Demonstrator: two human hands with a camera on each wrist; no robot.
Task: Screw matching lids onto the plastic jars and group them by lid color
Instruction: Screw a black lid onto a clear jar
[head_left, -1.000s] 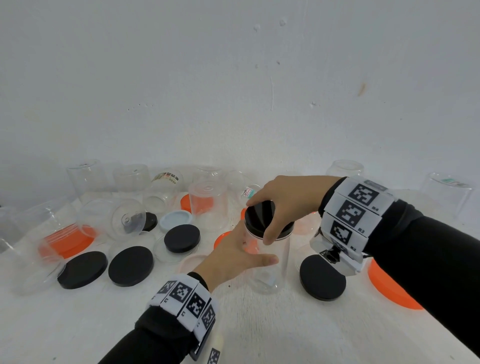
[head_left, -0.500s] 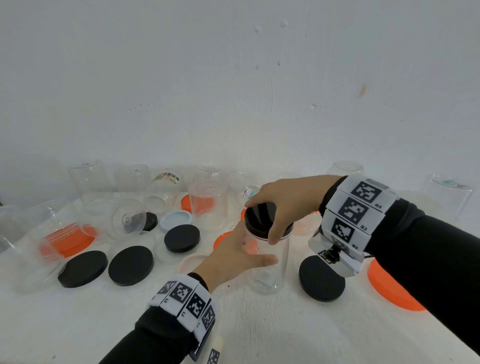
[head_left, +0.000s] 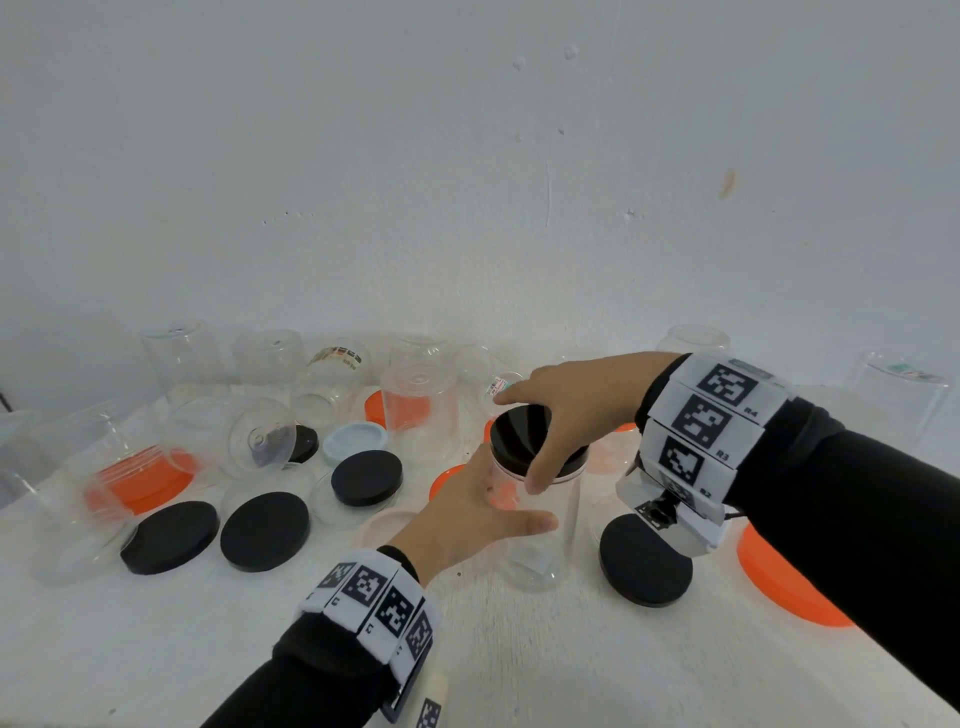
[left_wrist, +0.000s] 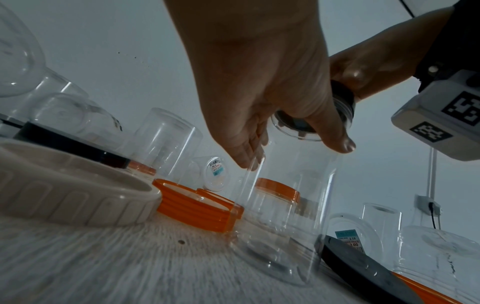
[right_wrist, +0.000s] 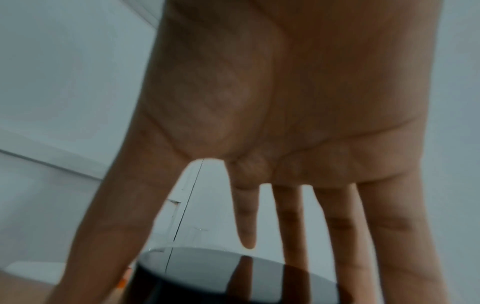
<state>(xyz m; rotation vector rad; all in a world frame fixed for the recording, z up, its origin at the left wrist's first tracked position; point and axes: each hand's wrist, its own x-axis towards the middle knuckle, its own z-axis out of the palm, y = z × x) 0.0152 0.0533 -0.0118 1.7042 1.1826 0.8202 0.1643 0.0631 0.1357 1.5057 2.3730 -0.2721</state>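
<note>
Clear jar (head_left: 540, 525) stands upright at centre of the head view, on the white table (head_left: 519, 665), w/ black lid (head_left: 524, 439) on its mouth. The lid sits tilted, its top facing left; seating on the thread can't be confirmed.

Your right hand (head_left: 576, 410) grasps the lid from above, thumb on the near rim, fingers round the far side. Your left hand (head_left: 467, 519) grasps the jar body below the neck, thumb across the front wall.

Risks, as judged:
- Cross-threading. If you turn while the lid is canted, it may bite on one side and jam. Level it first.
- Jar wall looks thin and clear. Hard squeeze from the left hand may ovalise the mouth and bind the lid.
- Slip. Smooth wall; torque from the right hand may spin the jar in your grip.
- Clutter. Loose black lid (head_left: 644, 564) lies just right of the jar base, orange lid (head_left: 779, 587) at lower right under your forearm, more jars at upper left. A sweep of the right wrist unit may knock them.
</note>
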